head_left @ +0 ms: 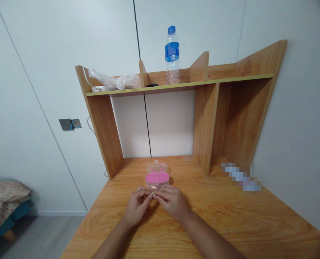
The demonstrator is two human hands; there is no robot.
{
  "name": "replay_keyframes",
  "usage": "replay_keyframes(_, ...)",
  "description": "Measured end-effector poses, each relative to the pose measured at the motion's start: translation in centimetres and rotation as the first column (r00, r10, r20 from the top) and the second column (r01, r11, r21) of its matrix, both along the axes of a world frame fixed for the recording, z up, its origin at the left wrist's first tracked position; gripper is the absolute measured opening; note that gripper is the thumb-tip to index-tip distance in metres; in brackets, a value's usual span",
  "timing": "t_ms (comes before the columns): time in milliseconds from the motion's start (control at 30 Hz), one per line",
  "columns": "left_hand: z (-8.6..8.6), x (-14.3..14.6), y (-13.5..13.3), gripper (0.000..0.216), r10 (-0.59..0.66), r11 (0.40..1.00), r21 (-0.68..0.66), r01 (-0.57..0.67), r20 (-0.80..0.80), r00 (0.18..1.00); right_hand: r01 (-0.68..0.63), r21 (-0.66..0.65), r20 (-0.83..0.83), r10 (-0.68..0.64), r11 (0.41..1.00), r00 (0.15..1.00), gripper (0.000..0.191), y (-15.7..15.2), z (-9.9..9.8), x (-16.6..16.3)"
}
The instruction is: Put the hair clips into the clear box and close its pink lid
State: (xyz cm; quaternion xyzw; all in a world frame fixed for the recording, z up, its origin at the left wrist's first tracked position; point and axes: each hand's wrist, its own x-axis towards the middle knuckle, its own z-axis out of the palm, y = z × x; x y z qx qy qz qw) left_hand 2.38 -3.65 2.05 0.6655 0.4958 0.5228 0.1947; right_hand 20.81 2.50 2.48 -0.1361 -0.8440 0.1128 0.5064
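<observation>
My left hand (pixel 138 205) and my right hand (pixel 172 203) meet above the desk, fingertips pinched together. Between them is a small pale, gold-coloured piece (pixel 153 194), too small to name; both hands grip it. Just beyond my fingers stands a small clear plastic box with a pink oval inner tray (pixel 157 177). Its clear lid (pixel 156 167) is flipped back, with a bit of pink on it. Something shiny shows through the front of the box, partly hidden by my fingers.
A wooden desk (pixel 230 219) carries a shelf unit (pixel 205 126). On its upper shelf are a water bottle (pixel 172 57) with a blue cap and crumpled clear plastic (pixel 127 81). A blurred-out item (pixel 240 177) lies at the right. An open wall socket (pixel 70 124) is at the left.
</observation>
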Motion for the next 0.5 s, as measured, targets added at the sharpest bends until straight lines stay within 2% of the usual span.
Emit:
replay_keyframes(100,-0.14,-0.13,0.08,0.029,-0.017,1.0,-0.008,0.017,0.027,1.0,-0.004,0.01,0.009,0.004,1.0,1.0,0.028,-0.13,0.24,0.04)
replay_keyframes(267,-0.43,-0.29,0.19,0.027,-0.018,1.0,-0.002,0.018,0.064,0.998,-0.041,0.148,0.088,0.029,0.988,0.996,0.027,-0.27,0.52,0.09)
replay_keyframes(367,-0.54,-0.31,0.26,0.022,-0.016,1.0,-0.003,0.017,0.064,0.998,-0.034,0.182,0.132,0.01,0.983,0.991,0.026,-0.22,0.44,0.06)
replay_keyframes(500,-0.53,-0.28,0.3,0.023,-0.021,1.0,-0.008,0.021,0.054,0.998,-0.029,0.197,0.093,0.011,0.98,0.996,0.023,-0.24,0.41,0.0)
